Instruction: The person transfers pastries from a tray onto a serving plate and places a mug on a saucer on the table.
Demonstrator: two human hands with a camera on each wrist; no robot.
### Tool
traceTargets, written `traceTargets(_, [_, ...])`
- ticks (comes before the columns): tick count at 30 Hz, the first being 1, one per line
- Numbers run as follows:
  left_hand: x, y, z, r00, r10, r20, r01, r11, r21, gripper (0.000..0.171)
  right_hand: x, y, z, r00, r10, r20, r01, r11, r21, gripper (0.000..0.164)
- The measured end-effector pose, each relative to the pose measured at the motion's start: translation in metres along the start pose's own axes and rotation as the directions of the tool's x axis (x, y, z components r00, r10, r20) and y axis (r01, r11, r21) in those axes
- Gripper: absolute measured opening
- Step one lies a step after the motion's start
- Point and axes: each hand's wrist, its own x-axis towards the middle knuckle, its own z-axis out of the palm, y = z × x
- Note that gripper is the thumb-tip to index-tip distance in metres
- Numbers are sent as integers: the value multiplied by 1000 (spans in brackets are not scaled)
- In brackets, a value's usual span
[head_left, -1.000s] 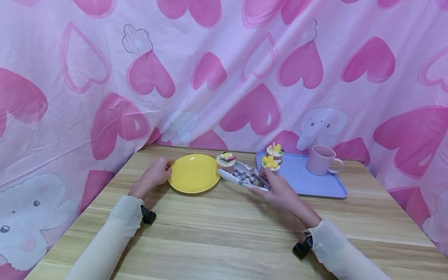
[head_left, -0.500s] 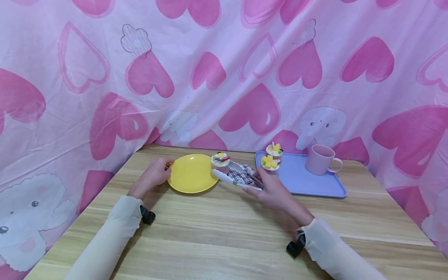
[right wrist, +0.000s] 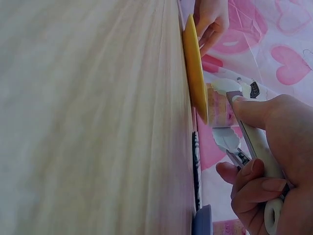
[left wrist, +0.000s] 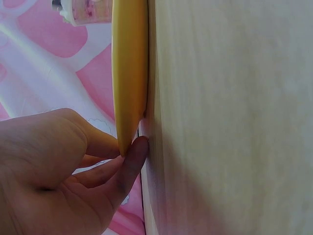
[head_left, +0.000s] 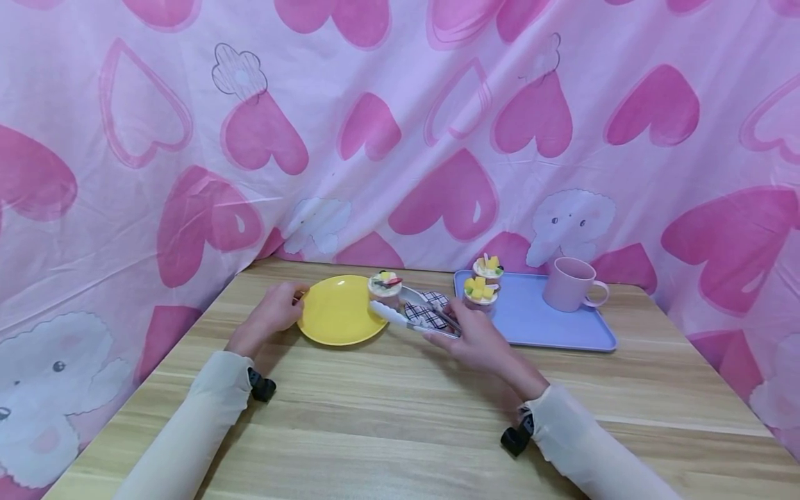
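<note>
Fruit-topped cup: here it is, at two o'clock on the yellow plate, over the rim; whether its base touches, I can't tell.
Tongs: scalloped tips either side of that cup, handles running toward four o'clock.
Right hand: gripping the tongs; too light a squeeze could let the cup slip, too hard might tip it.
Plate rim: the likely snag! A low cup could catch its base here and topple.
Left hand: at nine o'clock, pinching the plate's edge; a tug there might tilt everything under the cup.
Checked cloth: three o'clock of the plate, beneath the tongs, where a dropped cup could fall.
Blue tray: farther toward three, pink mug at its two o'clock, two yellow-topped cups at ten; a stray knuckle could knock the nearer one.
</note>
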Motion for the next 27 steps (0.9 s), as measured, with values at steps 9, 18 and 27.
traceTargets(9, [0, 0, 0, 1000, -10, 2, 10, 1000, 2, 47, 5, -7, 4, 1000, 5, 5, -5, 1000, 1, 63])
traceTargets(18, [0, 0, 0, 1000, -6, 5, 5, 1000, 3, 47, 10, -13, 10, 1000, -12, 23, 13, 1000, -17, 59])
traceTargets(27, [1, -1, 1, 999, -33, 17, 33, 999, 2, 47, 16, -18, 13, 999, 37, 16, -37, 999, -18, 59])
